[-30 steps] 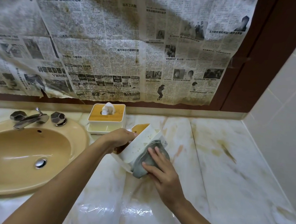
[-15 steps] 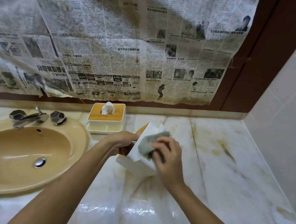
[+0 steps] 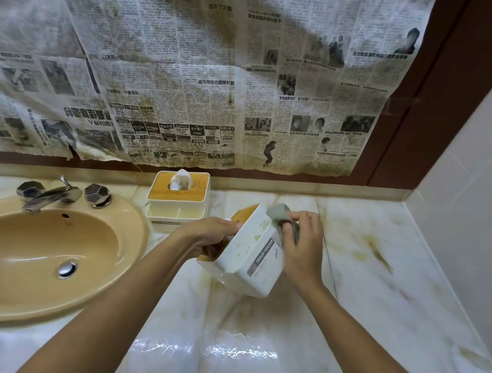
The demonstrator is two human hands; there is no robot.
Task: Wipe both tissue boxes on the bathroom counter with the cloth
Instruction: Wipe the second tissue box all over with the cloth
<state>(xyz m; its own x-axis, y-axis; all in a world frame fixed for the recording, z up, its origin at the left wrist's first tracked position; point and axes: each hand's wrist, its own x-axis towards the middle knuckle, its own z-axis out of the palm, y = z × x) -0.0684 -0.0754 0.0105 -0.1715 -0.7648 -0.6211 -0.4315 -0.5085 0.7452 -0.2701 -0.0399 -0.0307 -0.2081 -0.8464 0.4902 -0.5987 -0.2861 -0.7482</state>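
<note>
A white tissue box (image 3: 248, 255) with a wooden lid is tipped on its side above the marble counter (image 3: 347, 309), its underside with a "TISSUE HOLDER" label facing me. My left hand (image 3: 209, 238) grips it on the lid side. My right hand (image 3: 302, 250) holds a grey cloth (image 3: 278, 214) against the box's far upper edge. A second white tissue box (image 3: 178, 205) with a wooden lid and a tissue sticking out stands upright at the back, beside the sink.
A tan sink (image 3: 29, 255) with a chrome tap (image 3: 53, 193) takes up the left. Stained newspaper (image 3: 191, 69) hangs on the wall behind. A tiled wall (image 3: 478, 217) bounds the counter on the right. The counter shows yellowish stains.
My right hand has slid the cloth from the near lower part of the tilted box up to its far upper edge. My left hand keeps holding the box.
</note>
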